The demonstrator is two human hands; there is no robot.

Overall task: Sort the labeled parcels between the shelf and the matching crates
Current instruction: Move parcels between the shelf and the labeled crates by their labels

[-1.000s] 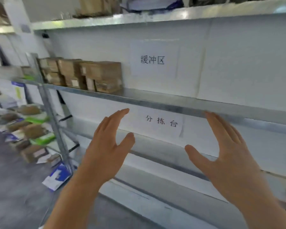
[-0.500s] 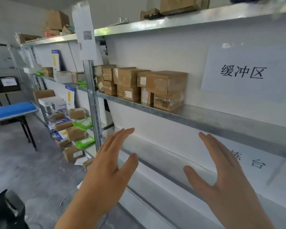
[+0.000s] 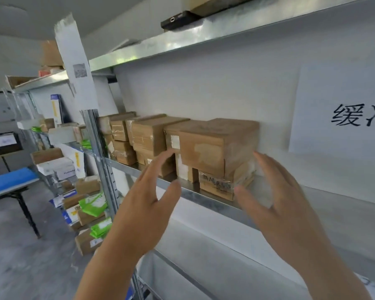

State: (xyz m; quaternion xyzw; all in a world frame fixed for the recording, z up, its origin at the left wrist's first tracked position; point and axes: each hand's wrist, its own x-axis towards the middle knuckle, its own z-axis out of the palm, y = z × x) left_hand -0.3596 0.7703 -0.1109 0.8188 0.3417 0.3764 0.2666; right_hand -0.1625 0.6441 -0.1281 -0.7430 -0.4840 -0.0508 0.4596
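Several brown cardboard parcels stand stacked on the middle metal shelf [image 3: 214, 202]. The nearest stack has a taped top parcel [image 3: 214, 146] resting on a lower labelled parcel [image 3: 221, 185]. My left hand [image 3: 145, 204] is raised with straight, spread fingers in front of the stack's left side. My right hand [image 3: 277, 202] is raised the same way, its fingertips close to the right side of the nearest stack. Neither hand holds anything. Whether the right fingertips touch the parcel is unclear because of blur.
A white paper sign [image 3: 342, 118] with black characters hangs on the back wall to the right. Another shelf unit [image 3: 59, 148] at left carries boxes and green packets. A blue table [image 3: 9, 180] stands far left. A dark flat device [image 3: 180, 19] lies on the top shelf.
The view has swung left and closer to the stacked parcels. Both open hands have risen from below the shelf edge to either side of the nearest stack.
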